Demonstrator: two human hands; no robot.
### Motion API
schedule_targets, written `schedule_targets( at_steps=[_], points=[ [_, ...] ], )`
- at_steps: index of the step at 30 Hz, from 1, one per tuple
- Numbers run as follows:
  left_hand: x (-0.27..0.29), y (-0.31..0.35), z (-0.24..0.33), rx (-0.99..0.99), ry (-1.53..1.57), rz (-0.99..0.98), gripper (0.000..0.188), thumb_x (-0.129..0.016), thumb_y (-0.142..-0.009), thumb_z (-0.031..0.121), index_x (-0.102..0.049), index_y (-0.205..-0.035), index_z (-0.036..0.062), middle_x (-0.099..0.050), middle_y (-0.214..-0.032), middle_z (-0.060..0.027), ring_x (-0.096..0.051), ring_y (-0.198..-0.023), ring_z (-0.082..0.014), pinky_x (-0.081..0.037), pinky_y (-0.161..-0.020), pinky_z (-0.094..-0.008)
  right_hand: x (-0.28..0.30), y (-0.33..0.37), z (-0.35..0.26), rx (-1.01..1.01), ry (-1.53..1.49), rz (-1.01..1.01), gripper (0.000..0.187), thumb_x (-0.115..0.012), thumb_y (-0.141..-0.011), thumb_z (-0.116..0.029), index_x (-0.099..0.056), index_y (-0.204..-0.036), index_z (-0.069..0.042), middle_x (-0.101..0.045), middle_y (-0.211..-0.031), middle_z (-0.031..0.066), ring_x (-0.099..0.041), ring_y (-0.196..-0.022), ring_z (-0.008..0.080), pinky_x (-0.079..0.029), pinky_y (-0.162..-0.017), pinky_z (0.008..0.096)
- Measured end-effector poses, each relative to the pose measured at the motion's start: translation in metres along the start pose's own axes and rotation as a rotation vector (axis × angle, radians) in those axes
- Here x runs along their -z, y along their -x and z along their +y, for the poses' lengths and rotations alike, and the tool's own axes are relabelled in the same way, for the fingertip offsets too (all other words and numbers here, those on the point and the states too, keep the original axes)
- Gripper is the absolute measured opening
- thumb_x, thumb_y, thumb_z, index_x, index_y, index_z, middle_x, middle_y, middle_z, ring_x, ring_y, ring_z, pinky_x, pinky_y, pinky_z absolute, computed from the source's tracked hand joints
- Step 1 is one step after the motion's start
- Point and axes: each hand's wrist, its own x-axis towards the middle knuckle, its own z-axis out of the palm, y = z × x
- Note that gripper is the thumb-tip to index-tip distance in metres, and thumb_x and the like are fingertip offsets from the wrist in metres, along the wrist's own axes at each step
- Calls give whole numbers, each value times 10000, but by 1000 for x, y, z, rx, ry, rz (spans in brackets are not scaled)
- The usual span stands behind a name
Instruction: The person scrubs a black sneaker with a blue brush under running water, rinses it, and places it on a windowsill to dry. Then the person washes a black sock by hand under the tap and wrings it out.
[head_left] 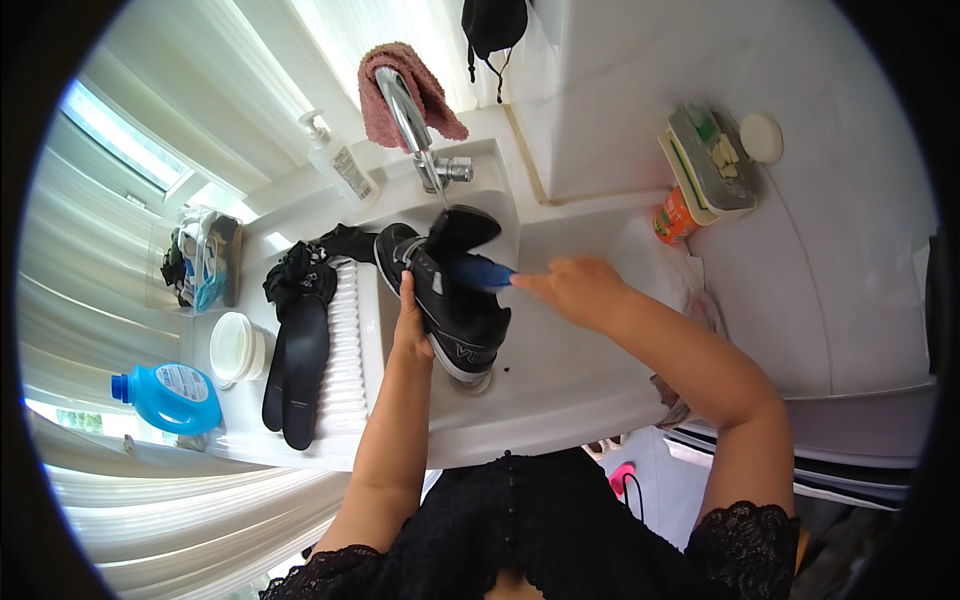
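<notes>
A black sneaker (462, 312) with a pale sole edge is held tilted over the white sink (570, 345). My left hand (411, 325) grips its side, thumb up along the upper. My right hand (580, 290) is closed round the end of a blue brush (482, 273), whose head lies against the shoe's opening; its bristles are hidden. The shoe's black tongue (465, 228) is lifted beneath the chrome faucet (403, 110), and a thin stream of water falls onto it.
Left of the basin are a ribbed washboard (345, 345), black insoles (302, 375), black laces or cloth (300, 275), a white tub (238, 348), a blue detergent bottle (172, 398) and a pump bottle (338, 165). A pink towel (380, 110) drapes the faucet. Containers (708, 165) stand right.
</notes>
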Motion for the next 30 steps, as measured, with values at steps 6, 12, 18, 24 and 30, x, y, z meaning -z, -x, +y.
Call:
schedule_targets(
  at_steps=[6, 12, 18, 24, 30],
  points=[
    [8, -5, -3, -267, -227, 150, 642, -683, -838, 468, -487, -1288, 55, -608, -1188, -99, -604, -1073, -235, -499, -943, -379, 15, 14, -2, 48, -106, -344, 304, -518, -934, -299, -618, -1220, -334, -647, -805, 102, -659, -757, 308, -523, -653, 463],
    [-1, -16, -1, -287, -285, 215, 703, -685, -830, 483, -462, -1308, 18, -594, -1209, -118, -609, -1061, -248, -507, -932, -387, -4, 0, -1, -16, 98, -169, 284, -476, -961, -299, -627, -1200, -288, -609, -878, 133, -646, -731, 333, -525, -646, 438],
    [-18, 9, 19, 158, 209, -161, 635, -544, -885, 562, -513, -1283, 67, -607, -1195, -157, -594, -1105, -300, -488, -968, -459, 18, -2, -6, -136, -111, 92, 307, -546, -918, -266, -621, -1212, -306, -567, -782, 108, -603, -639, 299, -500, -583, 414],
    [0, -8, -17, 242, 207, -351, 528, -412, -942, 532, -546, -1179, 80, -627, -1037, -132, -646, -884, -268, -558, -779, -383, 17, -10, -11, -174, -356, 334, 318, -601, -896, -269, -634, -1211, -298, -501, -660, 90, -538, -602, 268, -444, -557, 390],
    [2, 0, -28, 221, 303, -438, 761, -338, -896, 688, -463, -1362, 100, -567, -1278, -148, -580, -1134, -301, -474, -981, -437, -3, -32, -24, -335, -277, 266, 333, -585, -914, -268, -607, -1246, -294, -547, -725, 109, -560, -664, 298, -455, -610, 403]
  ],
)
